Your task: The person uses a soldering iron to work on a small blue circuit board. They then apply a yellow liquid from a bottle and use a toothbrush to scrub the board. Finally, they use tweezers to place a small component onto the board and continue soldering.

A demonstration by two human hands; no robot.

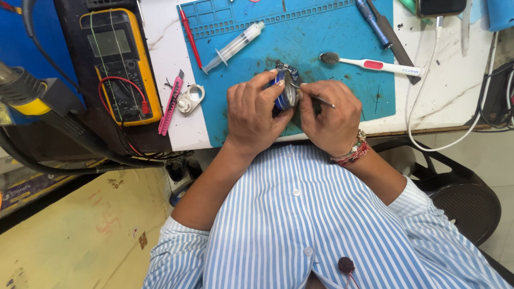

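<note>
Both hands meet: left hand [257, 115] grips small blue part [284, 91], right hand [332, 120] pinches tweezers [316, 98].

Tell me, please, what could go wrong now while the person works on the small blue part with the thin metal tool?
1. The right hand presses a thin metal tool into the small blue part, close to the left hand fingers; a slip might prick them.
2. The part is held in the air above the blue mat, near the table edge, so it could drop to the floor.
</note>
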